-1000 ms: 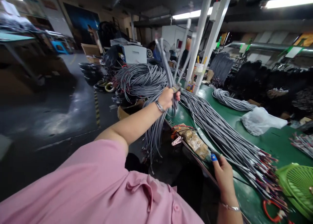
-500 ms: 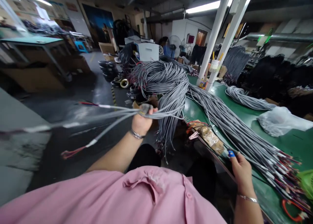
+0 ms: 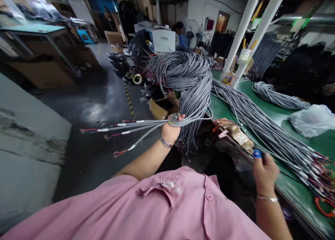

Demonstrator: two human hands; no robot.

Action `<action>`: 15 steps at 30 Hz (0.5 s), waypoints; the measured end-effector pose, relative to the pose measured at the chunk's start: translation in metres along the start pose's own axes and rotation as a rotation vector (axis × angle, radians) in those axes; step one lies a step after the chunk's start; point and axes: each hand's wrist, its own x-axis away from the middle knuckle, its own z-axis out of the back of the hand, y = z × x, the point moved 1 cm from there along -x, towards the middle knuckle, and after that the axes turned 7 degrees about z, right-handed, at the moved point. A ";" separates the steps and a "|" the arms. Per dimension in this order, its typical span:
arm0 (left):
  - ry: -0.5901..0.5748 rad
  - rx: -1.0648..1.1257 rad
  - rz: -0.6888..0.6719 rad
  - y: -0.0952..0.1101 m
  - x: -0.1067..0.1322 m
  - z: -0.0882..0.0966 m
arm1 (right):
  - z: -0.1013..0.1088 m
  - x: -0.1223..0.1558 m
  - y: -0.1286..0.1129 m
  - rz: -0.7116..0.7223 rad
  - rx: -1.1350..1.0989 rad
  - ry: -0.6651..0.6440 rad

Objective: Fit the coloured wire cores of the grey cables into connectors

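My left hand (image 3: 172, 127) is closed around a small bunch of grey cables (image 3: 136, 128) and holds them out to the left; their stripped red-tipped ends fan out over the floor. Just right of that hand a big heap of grey cables (image 3: 188, 75) hangs over the edge of the green table (image 3: 288, 187) and runs along it to the right. My right hand (image 3: 264, 170) is at the table's front edge with its fingers curled, a blue cap on one fingertip. What it grips is blurred. I wear a pink shirt.
A taped clamp-like fixture (image 3: 235, 133) sits on the table edge between my hands. A clear plastic bag (image 3: 311, 119) and another cable bundle (image 3: 277, 96) lie further back. White posts (image 3: 243, 30) rise from the table. Cardboard boxes (image 3: 162, 107) and cable reels (image 3: 137, 79) stand on the floor.
My left hand has swung the small bunch of cables down from upright to pointing left, low over the floor. My right hand stays by the table edge while my view has tilted down.
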 end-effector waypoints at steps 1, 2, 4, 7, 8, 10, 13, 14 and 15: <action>0.037 0.038 0.025 0.001 -0.002 0.006 | -0.009 0.007 -0.028 0.060 -0.117 -0.059; 0.067 0.069 0.046 0.002 -0.005 0.011 | -0.021 0.012 -0.056 0.121 -0.236 -0.182; 0.108 0.113 0.064 0.004 -0.009 0.020 | -0.052 0.015 -0.107 0.234 -0.403 -0.417; 0.157 0.166 0.069 0.010 -0.013 0.030 | -0.105 -0.004 -0.151 0.294 -0.300 -0.549; 0.166 0.174 0.088 0.013 -0.013 0.032 | -0.123 -0.014 -0.158 0.307 -0.200 -0.550; 0.179 0.208 0.133 0.018 -0.014 0.035 | -0.157 -0.037 -0.163 0.310 -0.022 -0.529; 0.186 0.242 0.161 0.027 -0.017 0.040 | -0.200 -0.065 -0.161 0.314 0.196 -0.498; 0.191 0.244 0.175 0.029 -0.018 0.042 | -0.211 -0.070 -0.159 0.326 0.245 -0.490; 0.193 0.244 0.185 0.032 -0.020 0.044 | -0.220 -0.074 -0.158 0.334 0.288 -0.472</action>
